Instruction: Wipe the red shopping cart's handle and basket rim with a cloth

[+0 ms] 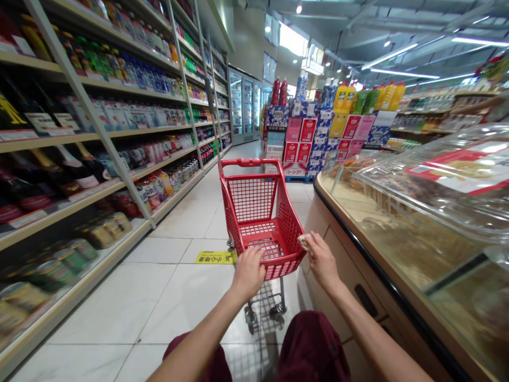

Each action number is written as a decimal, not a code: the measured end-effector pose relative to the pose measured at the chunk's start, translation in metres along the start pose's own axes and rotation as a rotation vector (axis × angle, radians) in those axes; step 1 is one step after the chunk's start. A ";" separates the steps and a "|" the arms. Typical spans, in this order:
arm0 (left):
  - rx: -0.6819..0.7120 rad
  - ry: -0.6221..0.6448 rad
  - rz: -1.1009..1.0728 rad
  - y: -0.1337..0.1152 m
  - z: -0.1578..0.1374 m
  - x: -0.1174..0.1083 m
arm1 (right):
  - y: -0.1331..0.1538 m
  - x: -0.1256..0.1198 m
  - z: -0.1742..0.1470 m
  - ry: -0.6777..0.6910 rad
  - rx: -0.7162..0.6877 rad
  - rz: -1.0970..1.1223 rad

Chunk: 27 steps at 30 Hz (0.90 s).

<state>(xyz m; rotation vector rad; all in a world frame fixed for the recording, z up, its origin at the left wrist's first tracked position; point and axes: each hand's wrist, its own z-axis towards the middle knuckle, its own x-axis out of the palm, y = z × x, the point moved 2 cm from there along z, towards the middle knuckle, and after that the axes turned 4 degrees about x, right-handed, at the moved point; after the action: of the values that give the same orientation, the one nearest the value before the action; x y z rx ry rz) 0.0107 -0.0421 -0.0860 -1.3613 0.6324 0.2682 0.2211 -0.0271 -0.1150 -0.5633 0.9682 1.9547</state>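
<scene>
Left hand had its fingers curled over the near rim of the red cart, which sat just beyond both hands' fingers. Right hand pinched a pale cloth at its near corner. Good technique probably called for bracing left against rolling, keeping cloth between fingertips and cart, pressing evenly.

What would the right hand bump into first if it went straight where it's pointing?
Most likely the cart, at its side rim. The right hand points there with a cloth in its fingers; they may already touch.
</scene>
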 end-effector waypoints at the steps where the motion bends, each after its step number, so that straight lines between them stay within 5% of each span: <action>1: 0.041 -0.003 0.186 0.005 0.000 -0.003 | -0.001 0.005 0.000 0.004 0.000 -0.039; 4: 0.148 0.034 0.676 0.022 -0.004 0.000 | 0.011 0.025 -0.012 0.093 -0.141 -0.060; 6: 0.180 0.019 0.771 0.031 -0.007 0.004 | 0.017 0.033 -0.018 0.116 -0.227 -0.066; 12: 0.224 0.008 0.835 0.037 -0.011 0.008 | 0.001 0.027 -0.012 -0.012 -0.039 -0.222; 17: 0.192 -0.019 0.873 0.035 -0.012 0.008 | 0.032 0.045 -0.028 0.041 -0.217 -0.135; 23: 0.183 -0.034 0.891 0.038 -0.016 0.008 | 0.012 0.030 -0.022 -0.075 -0.039 -0.186; 27: 0.179 -0.068 0.905 0.042 -0.015 0.012 | 0.042 0.050 -0.033 -0.016 -0.156 -0.114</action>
<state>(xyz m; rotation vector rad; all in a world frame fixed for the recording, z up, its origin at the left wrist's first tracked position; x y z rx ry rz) -0.0054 -0.0503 -0.1282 -0.8163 1.1608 0.9519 0.1598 -0.0428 -0.1514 -0.6754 0.7606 1.9397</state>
